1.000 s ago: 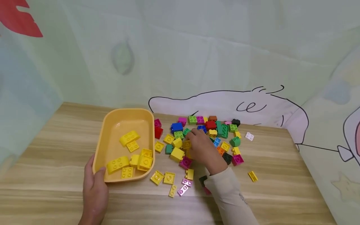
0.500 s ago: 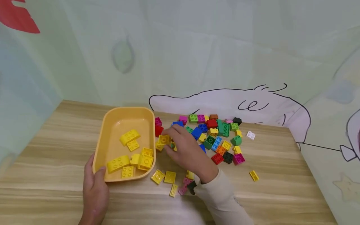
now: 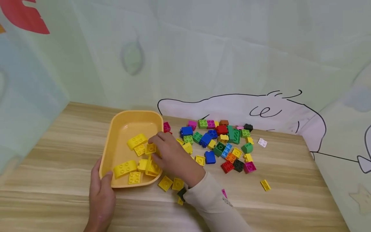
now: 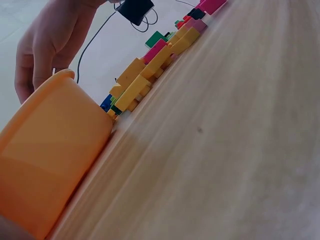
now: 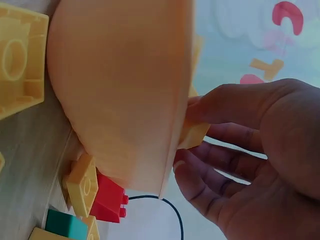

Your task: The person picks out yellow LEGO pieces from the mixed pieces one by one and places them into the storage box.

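Observation:
My left hand (image 3: 102,196) grips the yellow-orange plastic tray (image 3: 117,141) at its near left corner, with the thumb over the rim. Inside the tray lie several yellow toy bricks, among them an arched brick (image 3: 137,140) and a flat square one (image 3: 134,178). Over the tray's right side, my right hand (image 3: 176,159) pinches a yellow brick (image 3: 150,149) between thumb and fingers. The right wrist view shows this held brick (image 5: 194,131) right at the tray's rim, partly hidden by the wall and the thumb.
A spread of mixed building bricks covers the table right of the tray, including a blue brick (image 3: 210,157) and a red brick (image 3: 227,166). A white brick (image 3: 262,142) and a yellow piece (image 3: 265,185) lie apart at the right. A printed backdrop (image 3: 203,64) stands behind the table.
My right hand has gone from the brick pile leftward to the tray, bringing a yellow brick with it. The left hand keeps its grip on the tray.

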The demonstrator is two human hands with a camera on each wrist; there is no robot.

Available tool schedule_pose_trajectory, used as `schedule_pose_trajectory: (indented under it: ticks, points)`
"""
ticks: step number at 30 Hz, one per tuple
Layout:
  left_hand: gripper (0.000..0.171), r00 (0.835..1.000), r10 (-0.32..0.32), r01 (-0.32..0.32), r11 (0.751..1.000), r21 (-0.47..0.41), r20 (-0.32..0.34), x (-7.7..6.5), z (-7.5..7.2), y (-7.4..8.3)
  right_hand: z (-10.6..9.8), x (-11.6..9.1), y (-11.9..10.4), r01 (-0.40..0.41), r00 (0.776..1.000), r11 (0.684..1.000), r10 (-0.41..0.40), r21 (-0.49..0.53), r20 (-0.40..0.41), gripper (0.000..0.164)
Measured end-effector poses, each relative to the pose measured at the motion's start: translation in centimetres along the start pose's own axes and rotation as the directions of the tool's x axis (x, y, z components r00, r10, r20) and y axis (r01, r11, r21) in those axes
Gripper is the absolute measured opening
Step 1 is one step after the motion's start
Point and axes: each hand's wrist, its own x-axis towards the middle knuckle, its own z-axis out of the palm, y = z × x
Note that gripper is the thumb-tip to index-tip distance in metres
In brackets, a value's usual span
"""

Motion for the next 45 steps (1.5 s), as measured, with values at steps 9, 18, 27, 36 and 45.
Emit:
schedule_pose_trajectory:
  ticks: [9, 18, 27, 36, 45]
  points:
    - [0.052, 1.000, 0.018, -0.018, 1.000, 0.014, 0.023, -0.1, 0.3, 0.3, -1.5, -3.0, 2.9, 0.029, 0.993, 0.999, -0.032, -0.023, -0.110, 0.036]
    - [0.052, 0.999, 0.050, -0.051, 0.998, 0.033, 0.015, 0.0, -0.3, 0.6, -1.7, -6.5, 9.2, -0.073, 0.997, 0.994, 0.074, -0.077, 0.013, 0.036]
    - [0.051, 1.000, 0.023, -0.023, 1.000, 0.005, 0.008, 0.0, -0.1, 0.2, -1.5, -6.3, 9.5, -0.072, 0.997, 0.991, 0.075, -0.114, 0.021, 0.031]
    - [0.051, 0.999, 0.040, -0.040, 0.999, 0.020, 0.006, 0.0, 0.1, 0.1, -4.0, -3.8, 3.0, 0.117, 0.990, 0.991, -0.121, -0.064, -0.066, 0.029]
    - [0.051, 0.999, 0.043, -0.043, 0.999, -0.005, 0.015, 0.0, -0.1, 0.0, -1.6, -1.5, -0.3, 0.129, 0.992, 0.991, -0.128, -0.025, 0.022, 0.031]
